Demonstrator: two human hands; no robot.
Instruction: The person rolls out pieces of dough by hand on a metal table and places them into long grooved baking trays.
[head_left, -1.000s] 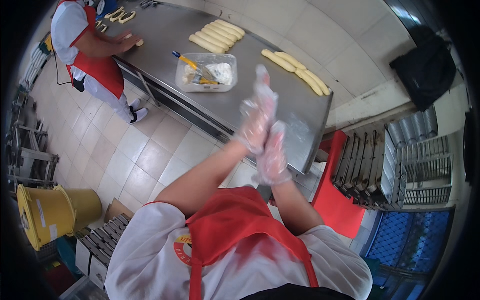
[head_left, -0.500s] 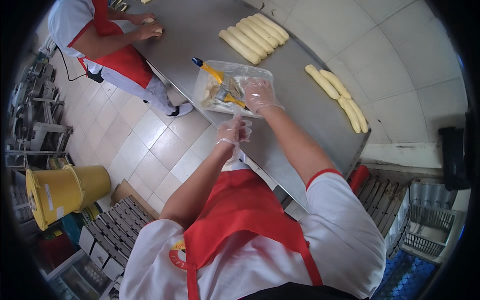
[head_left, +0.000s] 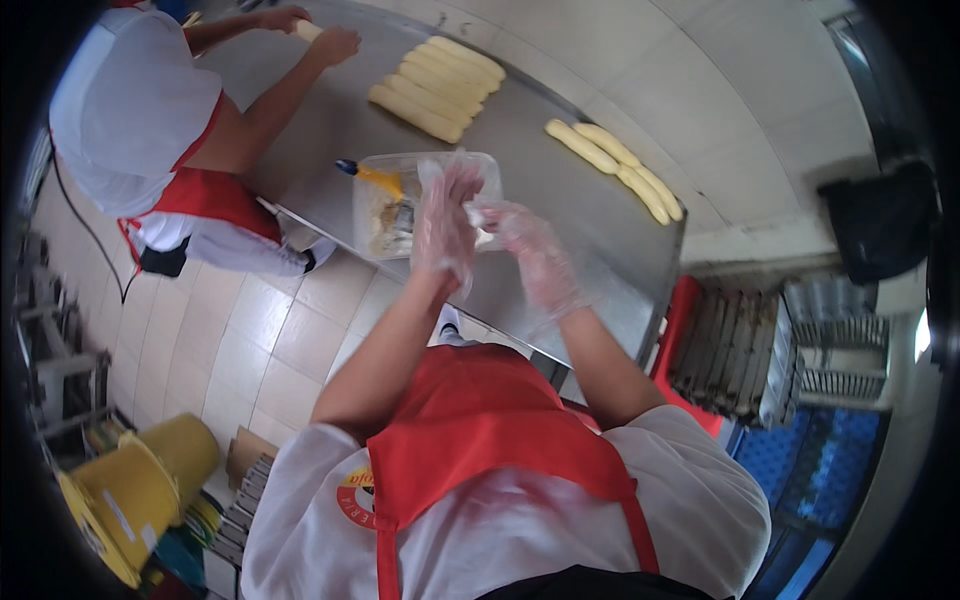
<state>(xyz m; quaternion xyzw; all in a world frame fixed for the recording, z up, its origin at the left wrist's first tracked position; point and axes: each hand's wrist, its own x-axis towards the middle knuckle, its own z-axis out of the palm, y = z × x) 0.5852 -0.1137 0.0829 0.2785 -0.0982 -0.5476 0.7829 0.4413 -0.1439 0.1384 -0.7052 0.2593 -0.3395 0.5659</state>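
Note:
Both my hands wear clear plastic gloves and meet in front of a clear plastic container (head_left: 362, 215) on the steel table. My left hand (head_left: 447, 220) is raised with its fingers stretched out, covering part of the container. The bent fingers of my right hand (head_left: 533, 248) come up to the left palm, with a little whitish stuff at their tips that I cannot make out. In the container lies a brush with a yellow, dark-tipped handle (head_left: 380, 180), beside pale, creamy residue. Whatever lies behind my hands is hidden.
Several long dough rolls (head_left: 435, 90) lie side by side at the table's far edge, and more dough rolls (head_left: 582, 147) lie farther right. A co-worker (head_left: 140, 100) at the left holds a dough piece (head_left: 308, 31). Yellow buckets (head_left: 150, 480) stand lower left; metal trays (head_left: 725, 340) at right.
My right hand has left the container and come to my left hand, which has risen in front of the container. The view has shifted. The co-worker has moved, with the dough piece now between both hands.

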